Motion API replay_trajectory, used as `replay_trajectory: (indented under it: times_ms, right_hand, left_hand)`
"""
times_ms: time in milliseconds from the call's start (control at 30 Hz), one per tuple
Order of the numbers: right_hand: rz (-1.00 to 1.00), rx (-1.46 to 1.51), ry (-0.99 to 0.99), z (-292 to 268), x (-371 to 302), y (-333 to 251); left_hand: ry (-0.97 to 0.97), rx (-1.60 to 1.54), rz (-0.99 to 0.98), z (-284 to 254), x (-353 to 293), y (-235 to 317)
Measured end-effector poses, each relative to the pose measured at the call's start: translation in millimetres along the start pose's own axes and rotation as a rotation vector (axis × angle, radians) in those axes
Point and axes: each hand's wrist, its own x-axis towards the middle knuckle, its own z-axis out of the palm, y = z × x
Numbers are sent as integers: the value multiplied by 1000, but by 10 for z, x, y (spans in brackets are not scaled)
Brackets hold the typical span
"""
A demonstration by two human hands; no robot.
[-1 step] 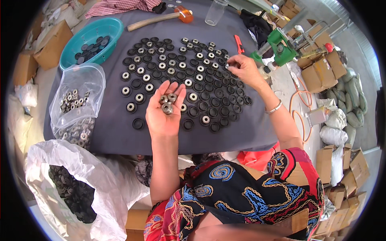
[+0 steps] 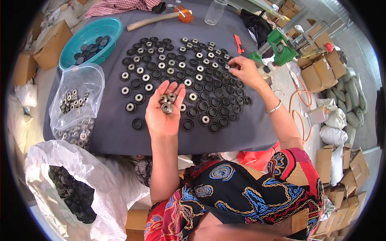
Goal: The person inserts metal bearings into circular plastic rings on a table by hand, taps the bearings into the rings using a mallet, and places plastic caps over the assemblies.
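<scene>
My left hand (image 2: 163, 114) is turned palm up over the near middle of the table, its fingers curled into a cup. A few small steel ball bearings (image 2: 166, 107) lie in it. At the right side of the layout, my right hand (image 2: 246, 71) pinches a ball bearing (image 2: 228, 66) between thumb and fingers, just above the black parts there; the fingers partly hide it. Many round black rubber rings (image 2: 187, 124) are spread over the table in loose rows. Several of them, mostly left and centre, have a shiny bearing (image 2: 139, 98) seated in the middle.
On the left stand a teal basin (image 2: 116, 38) with black discs, a clear bag (image 2: 96, 86) of bearings and a white sack (image 2: 116, 176) of black parts. A mallet (image 2: 152, 21), clear cup (image 2: 216, 13) and red cutter (image 2: 239, 44) lie farther back. A green press (image 2: 277, 46) stands right.
</scene>
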Motion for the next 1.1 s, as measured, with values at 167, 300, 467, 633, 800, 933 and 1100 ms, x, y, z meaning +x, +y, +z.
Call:
replay_trajectory:
  times_ms: [167,300,467,633,800,933,1100]
  right_hand:
    - [73,-6,-124,105,-43,182]
    - [84,-31,-152,151,-28,226]
    - [63,-85,-184,166,5,245]
    - [122,-31,-226,152,88,227]
    - [117,-75,-274,142,127,225]
    - [-60,-369,-97,103,-9,13]
    - [-413,-2,-119,263,-182,-1174]
  left_hand:
    - [21,6,4,-34,36,-45]
    - [38,13,7,-24,35,-32]
    - [47,10,15,-31,25,-22]
    - [53,-13,12,-14,45,-30]
    - [16,-52,14,-15,44,-45]
    - [29,-66,14,1,-19,-29]
    - [-6,-41,18,41,-149,14]
